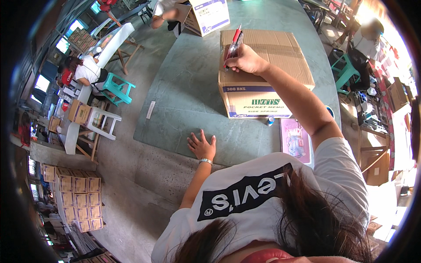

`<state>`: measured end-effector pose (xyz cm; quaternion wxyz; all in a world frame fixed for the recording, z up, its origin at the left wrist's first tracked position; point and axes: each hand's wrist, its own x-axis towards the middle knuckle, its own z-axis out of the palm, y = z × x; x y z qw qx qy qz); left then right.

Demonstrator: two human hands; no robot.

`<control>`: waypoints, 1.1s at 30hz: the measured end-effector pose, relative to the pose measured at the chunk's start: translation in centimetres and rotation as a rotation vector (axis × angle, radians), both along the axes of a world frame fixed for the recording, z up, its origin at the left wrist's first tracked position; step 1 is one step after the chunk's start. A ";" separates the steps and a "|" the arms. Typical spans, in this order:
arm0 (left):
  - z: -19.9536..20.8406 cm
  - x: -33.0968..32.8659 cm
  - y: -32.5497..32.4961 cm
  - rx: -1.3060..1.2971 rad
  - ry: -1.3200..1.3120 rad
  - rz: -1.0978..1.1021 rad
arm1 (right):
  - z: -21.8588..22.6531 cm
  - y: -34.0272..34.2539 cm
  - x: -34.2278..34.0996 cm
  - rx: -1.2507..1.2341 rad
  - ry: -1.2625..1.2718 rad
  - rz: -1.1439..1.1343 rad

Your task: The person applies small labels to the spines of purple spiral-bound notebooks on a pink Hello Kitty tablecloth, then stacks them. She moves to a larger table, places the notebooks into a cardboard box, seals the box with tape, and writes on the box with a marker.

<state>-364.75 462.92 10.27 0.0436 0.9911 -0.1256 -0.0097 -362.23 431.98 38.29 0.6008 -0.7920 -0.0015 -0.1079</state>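
Note:
A closed brown cardboard box with a white and purple printed side sits on the grey-green tabletop. My right hand is closed around pens, at least one red and one dark. Their lower ends point at the left part of the box's top; whether a tip touches the cardboard I cannot tell. My left hand lies flat near the table's front edge, fingers spread, holding nothing. A small blue cylinder stands by the box's front, beside a pink-purple spiral notebook.
Another carton sits at the table's far end, with a person's hand beside it. Leftward are a seated person, a teal stool, a white stool and stacked cartons. Another teal stool stands right of the table.

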 end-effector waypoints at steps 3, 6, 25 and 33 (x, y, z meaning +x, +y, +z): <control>-0.2 0.1 0.1 -0.013 -0.004 -0.001 | 0.2 0.0 -0.1 -0.025 0.000 0.004; 0.2 0.0 0.0 0.013 0.012 0.002 | 0.3 0.0 -0.3 -0.018 -0.013 0.017; 0.5 0.0 -0.1 -0.022 0.042 0.003 | 0.2 -0.2 -0.5 -0.014 -0.034 -0.028; 0.6 -0.1 -0.2 -0.027 0.045 0.002 | 0.3 -0.6 -0.6 0.011 -0.005 -0.017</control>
